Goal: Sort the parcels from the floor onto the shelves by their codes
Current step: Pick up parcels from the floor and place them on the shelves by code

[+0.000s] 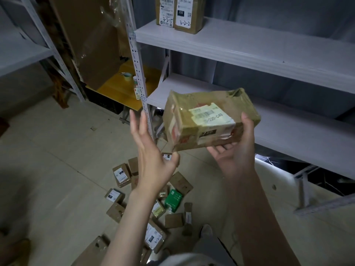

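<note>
Fingers of the right hand grip a tape-wrapped brown cardboard parcel labelled "220-C40", held up before the grey metal shelves, the left hand spread open beside it, while two upright brown boxes there read 3-2-5 and 3-2-2.

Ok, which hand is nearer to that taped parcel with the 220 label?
Right. The right hand holds the taped parcel from beneath, with its thumb up the right end. The left hand is open beside the parcel's lower left corner, not gripping it.
</note>
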A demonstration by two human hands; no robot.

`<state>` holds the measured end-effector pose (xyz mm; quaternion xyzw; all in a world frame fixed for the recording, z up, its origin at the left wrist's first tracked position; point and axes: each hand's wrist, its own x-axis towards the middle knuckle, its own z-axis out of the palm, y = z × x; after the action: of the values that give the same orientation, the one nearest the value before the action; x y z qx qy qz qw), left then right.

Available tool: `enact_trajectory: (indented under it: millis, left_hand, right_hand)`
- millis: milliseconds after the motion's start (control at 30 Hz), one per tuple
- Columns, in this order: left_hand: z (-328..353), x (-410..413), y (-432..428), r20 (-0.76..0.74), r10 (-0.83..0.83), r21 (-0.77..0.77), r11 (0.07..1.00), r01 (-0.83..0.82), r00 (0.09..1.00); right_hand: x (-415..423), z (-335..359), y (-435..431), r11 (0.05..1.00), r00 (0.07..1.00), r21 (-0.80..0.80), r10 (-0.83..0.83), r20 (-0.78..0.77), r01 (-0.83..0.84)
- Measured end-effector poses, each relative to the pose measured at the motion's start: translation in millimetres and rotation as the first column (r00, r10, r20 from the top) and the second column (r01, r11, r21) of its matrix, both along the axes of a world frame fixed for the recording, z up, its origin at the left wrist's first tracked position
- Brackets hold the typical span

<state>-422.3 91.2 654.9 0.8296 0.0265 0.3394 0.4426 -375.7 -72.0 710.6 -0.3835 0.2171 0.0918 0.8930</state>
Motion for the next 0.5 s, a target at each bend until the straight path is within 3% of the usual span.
enact_trajectory:
  millis: [100,200,367,500]
  left_hand:
    - [5,-5,-1,-0.125,-0.056,-0.188,0.982,0.032,0.991]
    - [13,-7,-1,-0.168,-0.030,-0.264,0.964,-0.016,0.985]
    - [38,-13,-4,-0.210,-0.150,-0.558,0.830,0.008,0.966]
    - [48,-23,-3,-0.327,-0.283,-0.602,0.798,0.032,0.902]
  right_hand:
    - [0,-8,-4,0.983,0.992,0.183,0.023,-0.122,0.000]
    - [-3,-19,-5,0.963,0.977,0.268,0.076,-0.197,-0.020]
    - [-8,-32,-7,0.963,0.966,0.269,0.089,-0.241,-0.022]
    - [-10,-36,-8,0.963,0.985,0.259,0.112,-0.129,-0.076]
